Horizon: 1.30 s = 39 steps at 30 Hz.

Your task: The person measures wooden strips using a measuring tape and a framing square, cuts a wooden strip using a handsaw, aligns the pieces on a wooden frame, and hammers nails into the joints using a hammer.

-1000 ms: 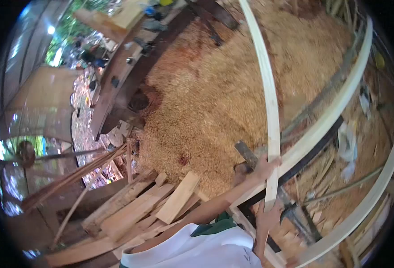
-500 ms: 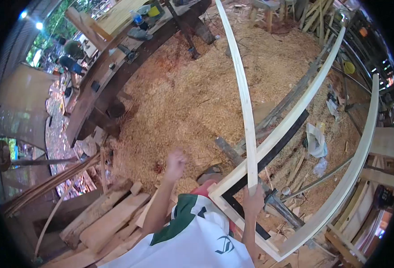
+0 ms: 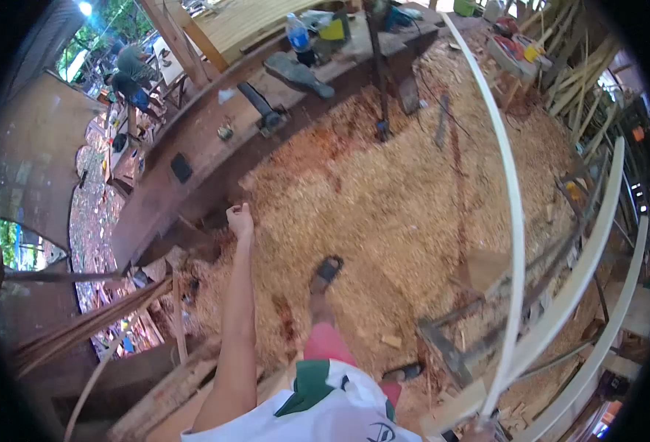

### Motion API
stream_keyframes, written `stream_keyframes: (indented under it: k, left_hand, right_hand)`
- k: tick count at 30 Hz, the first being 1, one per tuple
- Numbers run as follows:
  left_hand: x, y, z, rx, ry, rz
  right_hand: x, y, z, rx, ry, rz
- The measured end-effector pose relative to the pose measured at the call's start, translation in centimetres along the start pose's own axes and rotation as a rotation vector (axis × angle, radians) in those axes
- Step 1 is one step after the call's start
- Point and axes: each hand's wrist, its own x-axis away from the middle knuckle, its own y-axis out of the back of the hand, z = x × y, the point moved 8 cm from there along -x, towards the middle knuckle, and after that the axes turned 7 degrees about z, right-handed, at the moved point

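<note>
My left hand (image 3: pixel 240 219) is held out in front at the left, above the shaving-covered floor, its fingers curled together with nothing seen in them. At the bottom edge my right hand (image 3: pixel 478 430), partly cut off, grips the lower end of a long thin pale wooden strip (image 3: pixel 515 221). The strip runs up and away to the top of the view. Close to its right lies a pale board (image 3: pixel 586 269), with another long pale board (image 3: pixel 619 317) farther right.
A dark workbench (image 3: pixel 214 158) crosses the upper left, bearing a hand plane (image 3: pixel 262 109), a dark shoe-shaped object (image 3: pixel 298 74) and a bottle (image 3: pixel 297 33). People (image 3: pixel 130 81) are in the far left background. A metal frame (image 3: pixel 446 346) stands right of my feet.
My left hand has moved up and left, away from the strip it touched earlier. My right hand and the strip have shifted right and down. The view has turned, and my feet now show.
</note>
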Motion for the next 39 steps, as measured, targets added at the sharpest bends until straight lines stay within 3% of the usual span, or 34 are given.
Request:
stream_keyframes:
  k: [2,3,5,6,8,9,11,12,13,15,17,18,20,23,25,26,27,28,29,30,31,32,33,34,36,38,39]
  left_hand:
    - [-8.6,-0.2,-3.9,-0.071,-0.217,-0.066]
    - [-11.6,0.2,-5.6,-0.15,-0.112,-0.039]
    - [-18.9,-0.4,-8.0,-0.216,-0.166,-0.063]
    - [-23.3,-1.9,-7.8,-0.313,-0.197,0.019]
    - [-28.5,-4.0,-7.4,-0.406,-0.178,0.001]
    - [-30.4,-4.7,-7.8,-0.489,-0.162,-0.044]
    - [-33.0,-6.0,-9.0,-0.522,-0.189,-0.046]
    - [-32.6,-6.1,-10.8,-0.562,-0.16,0.112]
    - [-32.2,-7.3,-11.6,-0.604,-0.133,0.273]
    - [-33.9,-9.4,-8.6,-0.663,-0.128,0.241]
    - [-33.3,-8.0,-8.6,-0.642,-0.259,0.079]
    - [-32.8,-7.5,-8.6,-0.643,-0.257,0.076]
    - [-29.0,-6.9,-10.6,-0.548,-0.412,0.063]
    - [-24.1,-5.7,-11.1,-0.341,-0.491,0.144]
    - [-17.7,-5.0,-13.1,-0.134,-0.536,0.272]
    - [-13.2,-5.3,-14.1,-0.098,-0.589,0.409]
    - [-7.3,-4.9,-15.8,-0.181,-0.779,0.414]
    - [-0.7,-4.9,-17.3,-0.086,-0.836,0.597]
    - [6.6,-5.3,-19.2,-0.115,-0.886,0.807]
    - [11.5,-6.1,-15.6,-0.182,-1.126,0.909]
    - [18.3,-5.3,-15.5,-0.142,-1.231,0.984]
    - [25.2,-4.4,-15.4,-0.098,-1.332,1.065]
    - [35.0,-1.7,-19.4,-0.306,-1.465,1.272]
    - [39.9,-1.3,-15.9,-0.255,-1.365,1.427]
    - [49.6,0.4,-14.4,-0.19,-1.272,1.732]
    - [59.3,1.3,-12.8,0.142,-0.321,2.113]
    - [62.9,1.3,-11.8,0.27,-0.189,2.177]
  right_hand:
    - [2.3,2.1,0.9,0.41,-0.233,-0.155]
    - [1.1,3.0,3.2,0.437,-0.188,-0.141]
    - [0.5,-1.1,10.8,0.611,0.111,0.058]
    - [-0.3,-0.8,21.0,0.556,0.2,0.237]
    - [-0.8,-2.9,31.9,0.0,0.397,0.549]
    - [-1.6,-2.8,37.0,0.006,0.376,0.542]
    - [-2.6,-2.4,45.2,-0.282,0.314,0.552]
    - [-2.4,-3.7,45.5,-0.277,0.304,0.535]
    - [-1.5,-6.6,44.8,-0.193,0.263,0.663]
    - [-0.7,-8.2,45.4,-0.096,0.215,0.801]
    - [-0.3,-8.4,48.3,-0.267,0.022,0.941]
    - [0.0,-8.8,48.3,-0.266,0.026,0.943]
    - [1.1,-9.1,48.4,-0.237,0.238,0.81]
    - [0.7,-9.5,49.7,-0.332,0.201,0.755]
    - [0.1,-11.1,51.6,-0.607,0.068,0.806]
    - [-0.7,-11.2,53.3,-0.912,0.043,0.802]
    - [-0.6,-12.8,52.9,-0.814,0.034,0.84]
    - [0.1,-15.5,52.6,-0.988,0.003,0.81]
    - [-1.4,-13.2,54.2,-1.187,0.012,0.77]
    - [-1.4,-12.6,54.2,-1.358,-0.03,0.791]
    - [-2.0,-11.9,53.7,-1.549,-0.034,0.779]
    - [-2.7,-10.8,50.7,-1.599,-0.127,0.607]
    - [-2.1,-9.2,48.6,-1.465,-0.063,0.564]
    - [-1.1,-7.9,46.1,-1.323,0.008,0.57]
    - [1.0,-4.0,37.8,-1.284,-0.124,0.449]
    - [3.6,-0.8,30.3,-1.248,-0.189,0.382]
    - [5.2,0.3,26.1,-1.434,-0.321,0.262]
